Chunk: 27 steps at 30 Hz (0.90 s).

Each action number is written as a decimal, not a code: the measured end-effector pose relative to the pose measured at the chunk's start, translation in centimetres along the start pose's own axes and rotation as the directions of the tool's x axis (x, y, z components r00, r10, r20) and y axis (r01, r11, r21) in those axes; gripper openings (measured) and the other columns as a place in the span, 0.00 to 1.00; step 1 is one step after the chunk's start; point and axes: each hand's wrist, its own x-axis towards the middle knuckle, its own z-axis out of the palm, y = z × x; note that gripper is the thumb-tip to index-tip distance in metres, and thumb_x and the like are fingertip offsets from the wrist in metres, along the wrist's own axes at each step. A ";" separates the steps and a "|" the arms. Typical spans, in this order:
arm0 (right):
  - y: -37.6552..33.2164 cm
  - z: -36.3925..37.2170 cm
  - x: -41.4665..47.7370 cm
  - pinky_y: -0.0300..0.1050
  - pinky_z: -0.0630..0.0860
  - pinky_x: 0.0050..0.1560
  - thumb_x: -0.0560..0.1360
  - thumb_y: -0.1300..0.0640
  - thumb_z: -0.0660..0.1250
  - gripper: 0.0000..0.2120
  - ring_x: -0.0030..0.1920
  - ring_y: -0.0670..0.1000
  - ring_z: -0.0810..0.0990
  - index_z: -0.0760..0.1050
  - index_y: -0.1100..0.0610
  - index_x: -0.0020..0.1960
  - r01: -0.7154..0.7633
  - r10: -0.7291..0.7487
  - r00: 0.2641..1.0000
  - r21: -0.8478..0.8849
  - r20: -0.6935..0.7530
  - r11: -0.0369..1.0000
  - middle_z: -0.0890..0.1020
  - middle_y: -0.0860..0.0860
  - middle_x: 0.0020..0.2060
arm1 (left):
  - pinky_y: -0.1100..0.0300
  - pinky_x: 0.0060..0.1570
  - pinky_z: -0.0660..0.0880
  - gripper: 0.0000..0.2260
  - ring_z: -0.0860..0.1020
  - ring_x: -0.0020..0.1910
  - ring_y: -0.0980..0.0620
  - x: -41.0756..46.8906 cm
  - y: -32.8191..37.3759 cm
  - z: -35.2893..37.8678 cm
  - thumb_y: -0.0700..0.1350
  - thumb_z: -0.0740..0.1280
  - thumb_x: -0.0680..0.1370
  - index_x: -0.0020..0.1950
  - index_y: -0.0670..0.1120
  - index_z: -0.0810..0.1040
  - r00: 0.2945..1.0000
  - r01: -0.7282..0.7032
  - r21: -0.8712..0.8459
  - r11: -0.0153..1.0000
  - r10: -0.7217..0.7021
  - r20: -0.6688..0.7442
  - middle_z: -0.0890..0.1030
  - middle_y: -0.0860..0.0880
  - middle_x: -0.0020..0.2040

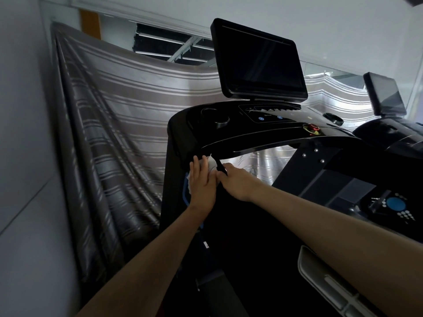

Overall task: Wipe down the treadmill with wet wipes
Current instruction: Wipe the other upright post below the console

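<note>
Wipe (207, 164), soft and limp, pressed flat under my left hand (201, 179) beneath the treadmill (251, 138) console's left corner; my right hand (235, 181) pinches a black strap (220, 167)

The treadmill (263, 138) is glossy black and fills the centre and right of the frame, seen from low down. Its dark, switched-off screen (258, 58) stands tilted at upper centre above a curved console with a round knob, two blue buttons and a red stop button (311, 128). A white wipe (210, 164), crumpled, lies pressed against the left upright just under the console's edge, mostly covered.
</note>
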 end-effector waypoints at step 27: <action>-0.8 -0.6 -1.5 0.42 0.66 0.57 0.82 0.48 0.58 0.24 0.64 0.53 0.74 0.62 0.53 0.75 0.002 -0.004 0.999 0.047 0.032 0.999 0.75 0.55 0.67 | 0.54 0.75 0.39 0.29 0.40 0.79 0.51 -2.4 0.4 0.5 0.51 0.55 0.84 0.80 0.48 0.42 0.981 0.164 -0.231 0.959 -0.183 -0.061 0.40 0.48 0.80</action>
